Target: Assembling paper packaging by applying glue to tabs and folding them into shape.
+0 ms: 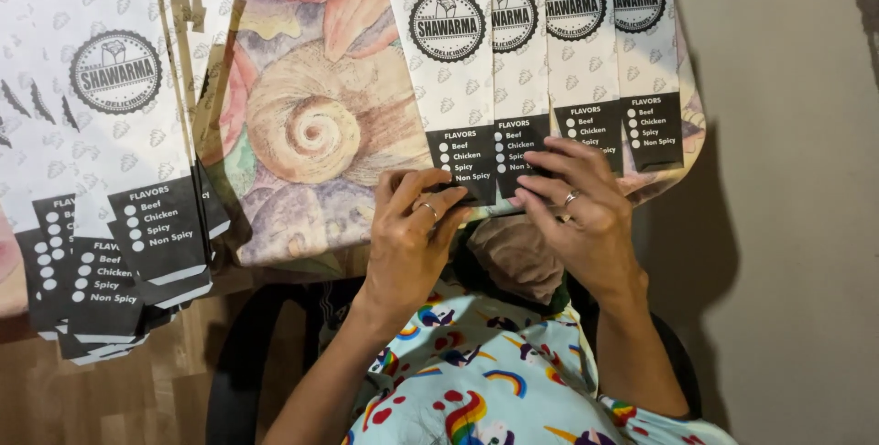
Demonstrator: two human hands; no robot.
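Observation:
Several flat white paper sleeves with a round black stamp and a black lower band lie fanned side by side at the near edge of a table covered with a seashell-patterned cloth. My left hand pinches the bottom edge of the leftmost sleeve. My right hand rests with spread fingers on the lower ends of the neighbouring sleeves. Both hands wear a ring.
A thick, loosely fanned stack of the same sleeves lies at the left of the table, overhanging its edge. Below are my lap in rainbow-print fabric, a dark chair, wooden floor at left and a grey floor at right.

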